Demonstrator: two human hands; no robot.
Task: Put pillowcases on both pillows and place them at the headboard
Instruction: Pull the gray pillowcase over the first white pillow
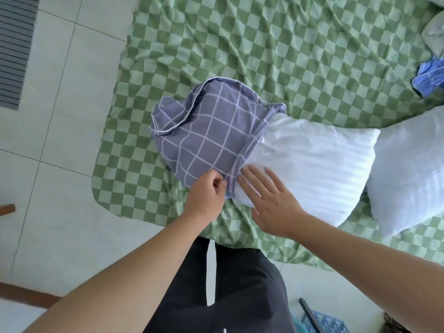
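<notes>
A white striped pillow (319, 169) lies across the green checked bed, its left end inside a purple pillowcase (206, 138) with a white grid. My left hand (206, 195) pinches the near edge of the pillowcase opening. With fingers straight, my right hand (271, 198) presses flat on the near side of the pillow beside that edge. A second bare white pillow (408, 179) rests at the right, touching the first. A blue cloth (428, 79), possibly another pillowcase, shows at the right edge.
The green checked cover (276, 56) spreads over the bed and hangs over its near edge. Pale floor tiles (60, 145) lie to the left, with a dark slatted mat (14, 49) at the top left. A blue crate (324, 323) stands by my legs.
</notes>
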